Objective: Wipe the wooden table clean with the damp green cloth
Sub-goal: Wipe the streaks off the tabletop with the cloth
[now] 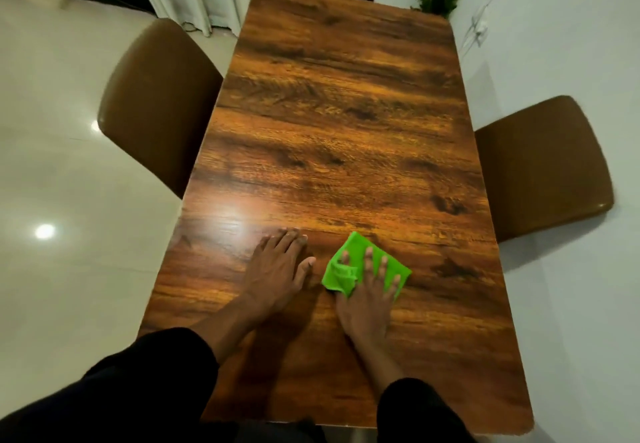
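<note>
The green cloth lies rumpled on the wooden table, just right of the flat, empty left hand. The right hand presses it down with spread fingers, gripping nothing. Soft and limp, it probably bunches easily, so a flat palm over its middle suits best.

Left hand: flat, palm down, fingers together and pointing away from the body, thumb out to the right side.
Left contact: pressed onto the table, bare, nothing under it or in it.
Left forearm: bare from wrist to a dark sleeve pushed up the arm, angling in from lower left.
Right hand: flat too, palm down, fingers spread wide.
Right contact: fingers lie on top of the green cloth, pinning it to the wood, not gripping.
Right forearm: bare, running from lower right, dark sleeve near the elbow.
Spacing: hands side by side, near but apart.
</note>
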